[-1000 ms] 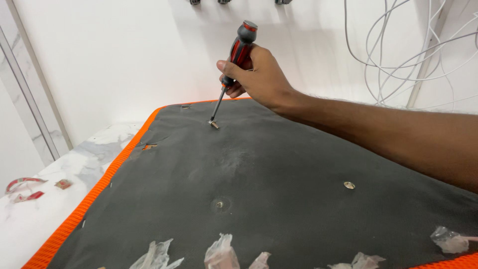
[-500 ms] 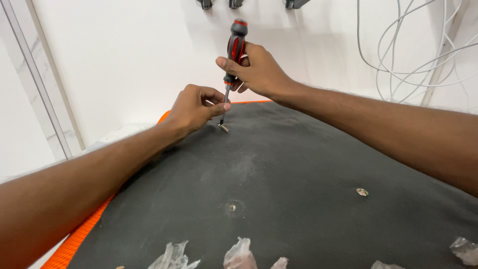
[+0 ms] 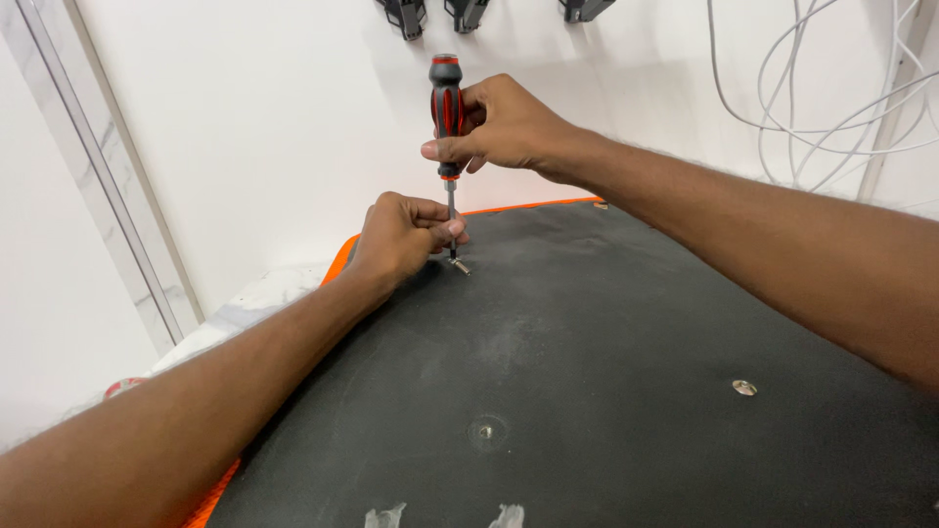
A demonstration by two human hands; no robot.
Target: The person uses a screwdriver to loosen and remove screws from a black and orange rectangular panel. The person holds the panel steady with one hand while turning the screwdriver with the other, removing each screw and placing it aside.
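Okay: one screwdriver (image 3: 447,110), red-black handle, upright at 12 o'clock, right hand (image 3: 509,125) clenched round it. Left hand (image 3: 401,238) pinches the shaft by one screw (image 3: 460,266). Two more fasteners (image 3: 744,387) sit in the dark panel (image 3: 587,372). Orange edge (image 3: 337,262) at 10; open panel toward 4.

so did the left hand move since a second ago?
Yes. The left hand came into view and now sits on the black panel, fingers by the screwdriver tip near the panel's orange edge.

Red-black screwdriver (image 3: 447,108) upright, tip on small silver screw (image 3: 459,265) lying at far edge of dark panel (image 3: 587,352).
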